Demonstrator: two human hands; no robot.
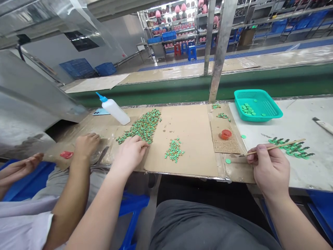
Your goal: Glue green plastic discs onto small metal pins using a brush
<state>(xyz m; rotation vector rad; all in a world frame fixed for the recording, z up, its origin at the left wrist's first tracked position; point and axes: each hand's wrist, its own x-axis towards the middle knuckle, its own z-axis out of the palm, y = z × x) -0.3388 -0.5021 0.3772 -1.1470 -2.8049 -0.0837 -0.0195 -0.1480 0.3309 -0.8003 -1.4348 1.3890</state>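
My left hand (131,150) rests knuckles-up on the brown cardboard sheet (192,139), fingers curled at the near edge of a large heap of small green pieces (142,126); whatever is under the fingers is hidden. My right hand (269,166) pinches a thin wooden brush stick (275,146) that points left toward a green disc (228,160). A smaller heap of green pieces (174,150) lies between my hands. A small red cap of liquid (225,134) sits on a cardboard scrap.
A co-worker's hand (85,146) rests on the bench at left beside a red cap (66,154). A white squeeze bottle with blue nozzle (114,109) lies behind the heap. A teal basket (257,105) holds green discs. Finished green pieces (293,148) lie in rows at right.
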